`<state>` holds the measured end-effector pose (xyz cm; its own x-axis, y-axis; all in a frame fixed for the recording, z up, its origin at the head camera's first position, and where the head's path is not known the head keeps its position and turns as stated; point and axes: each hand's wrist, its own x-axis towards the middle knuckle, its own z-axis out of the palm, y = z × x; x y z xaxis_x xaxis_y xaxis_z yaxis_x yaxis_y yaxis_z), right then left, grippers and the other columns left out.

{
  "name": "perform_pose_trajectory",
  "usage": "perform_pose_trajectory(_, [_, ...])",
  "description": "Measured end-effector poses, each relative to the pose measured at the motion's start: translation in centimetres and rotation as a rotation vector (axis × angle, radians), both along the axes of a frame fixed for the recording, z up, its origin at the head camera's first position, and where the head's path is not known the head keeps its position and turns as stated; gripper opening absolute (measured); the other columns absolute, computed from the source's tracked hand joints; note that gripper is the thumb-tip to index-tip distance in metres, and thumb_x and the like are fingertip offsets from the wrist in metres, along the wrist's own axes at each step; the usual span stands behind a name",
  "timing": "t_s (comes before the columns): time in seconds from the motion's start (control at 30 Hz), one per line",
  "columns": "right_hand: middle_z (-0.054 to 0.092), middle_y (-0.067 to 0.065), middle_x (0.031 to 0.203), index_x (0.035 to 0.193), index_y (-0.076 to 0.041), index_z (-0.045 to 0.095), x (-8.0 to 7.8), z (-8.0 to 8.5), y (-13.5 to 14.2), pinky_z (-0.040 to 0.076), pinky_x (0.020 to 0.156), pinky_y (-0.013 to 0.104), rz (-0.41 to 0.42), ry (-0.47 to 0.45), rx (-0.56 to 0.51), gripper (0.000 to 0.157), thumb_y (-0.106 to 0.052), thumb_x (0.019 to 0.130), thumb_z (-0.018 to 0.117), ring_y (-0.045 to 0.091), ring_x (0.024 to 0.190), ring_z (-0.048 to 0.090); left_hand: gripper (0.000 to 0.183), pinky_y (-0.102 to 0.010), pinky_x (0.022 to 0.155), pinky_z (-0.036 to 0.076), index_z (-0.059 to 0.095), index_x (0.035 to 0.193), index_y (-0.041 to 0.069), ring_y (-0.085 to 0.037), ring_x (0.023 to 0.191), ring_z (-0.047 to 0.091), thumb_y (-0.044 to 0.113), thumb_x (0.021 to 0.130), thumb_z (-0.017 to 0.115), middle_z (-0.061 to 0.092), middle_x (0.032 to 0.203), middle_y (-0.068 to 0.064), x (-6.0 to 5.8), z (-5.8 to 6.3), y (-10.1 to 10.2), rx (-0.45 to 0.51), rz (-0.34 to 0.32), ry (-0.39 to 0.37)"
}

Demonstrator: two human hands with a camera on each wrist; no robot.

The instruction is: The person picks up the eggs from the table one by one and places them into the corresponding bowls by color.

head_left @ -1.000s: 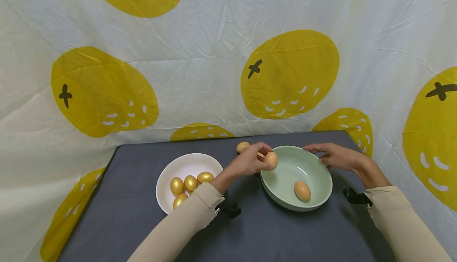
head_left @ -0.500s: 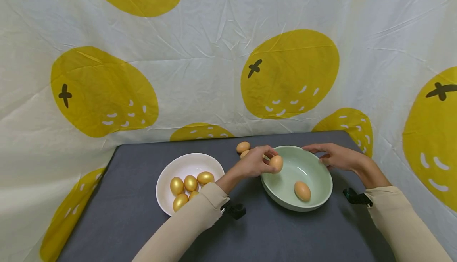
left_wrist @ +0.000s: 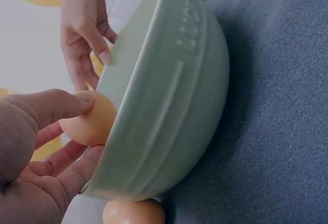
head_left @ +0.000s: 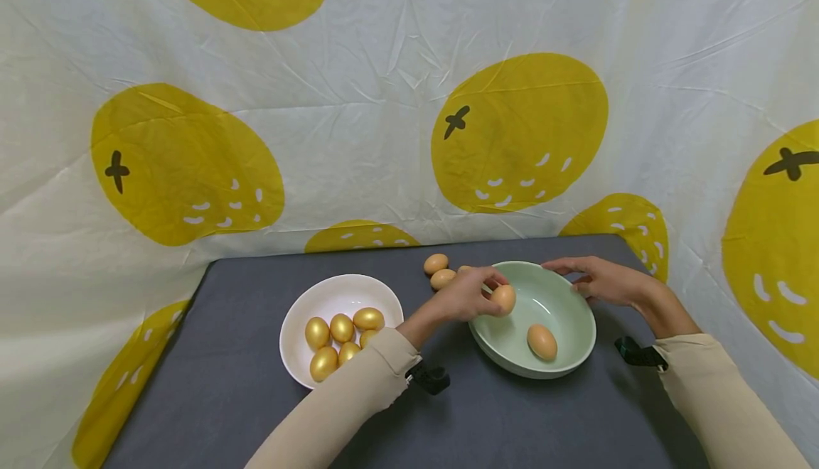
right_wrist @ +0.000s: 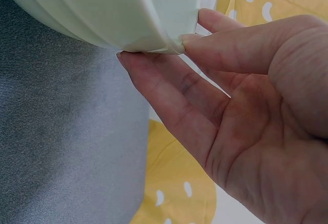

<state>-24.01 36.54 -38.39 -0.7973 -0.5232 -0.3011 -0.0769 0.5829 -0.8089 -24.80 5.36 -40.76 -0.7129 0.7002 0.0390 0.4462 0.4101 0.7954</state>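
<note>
Between thumb and fingers, my left hand [head_left: 470,296] pinches a light brown egg [head_left: 504,300], just inside the left rim of a pale green bowl [head_left: 563,298]. In the left wrist view this egg [left_wrist: 91,120] overlaps the bowl's rim. Another brown egg [head_left: 542,342] lies on the bowl's bottom. My right hand [head_left: 604,281] grips the bowl's far right edge; in the right wrist view its thumb [right_wrist: 225,49] sits at the rim and the other fingers lie against the outer wall. Several brown eggs [head_left: 436,264] rest on the table behind my left hand, one partly hidden.
To the left stands a white bowl [head_left: 297,313] with several golden eggs [head_left: 342,327], partly covered by my left sleeve. Both bowls are on a dark grey table [head_left: 243,341]. Behind it hangs a white cloth [head_left: 358,163] printed with yellow fruit.
My left hand has moved right and slightly nearer with the egg, from the rim to further over the green bowl. More eggs behind it have come into view. The right hand stays put.
</note>
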Motion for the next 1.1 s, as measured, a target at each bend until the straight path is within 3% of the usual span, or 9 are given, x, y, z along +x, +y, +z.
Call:
perform_pose_trajectory(0.27, [0.036,0.033,0.153,0.157,-0.001,0.032,-0.1,0.0,0.1,0.059,0.082,0.043,0.003,-0.009,-0.005,0.059,0.006,0.101,0.048,0.034,0.111,0.066,0.045,-0.017,0.083,0.05,0.065,0.13,0.007,-0.01,0.099,0.067,0.007,0.087,0.076,0.07,0.12,-0.006,0.3,-0.2,0.9,-0.091,-0.022,0.001])
perform_pose_trajectory(0.73, [0.037,0.033,0.152,0.157,-0.002,0.033,-0.2,-0.1,0.2,0.059,0.082,0.043,-0.002,-0.012,-0.001,0.06,0.006,0.1,0.048,0.039,0.118,0.063,0.042,-0.014,0.087,0.046,0.068,0.125,0.007,-0.01,0.106,0.066,0.008,0.084,0.077,0.072,0.116,-0.003,0.2,-1.0,3.3,-0.27,-0.113,0.215])
perform_pose_trajectory(1.1, [0.036,0.034,0.153,0.157,-0.001,0.032,-0.3,0.0,0.2,0.058,0.082,0.043,0.0,-0.018,-0.006,0.06,0.006,0.1,0.049,0.037,0.116,0.064,0.038,-0.012,0.082,0.043,0.069,0.12,0.01,-0.005,0.095,0.062,0.013,0.083,0.079,0.071,0.109,0.001,0.3,-1.3,4.2,-0.352,-0.14,0.23])
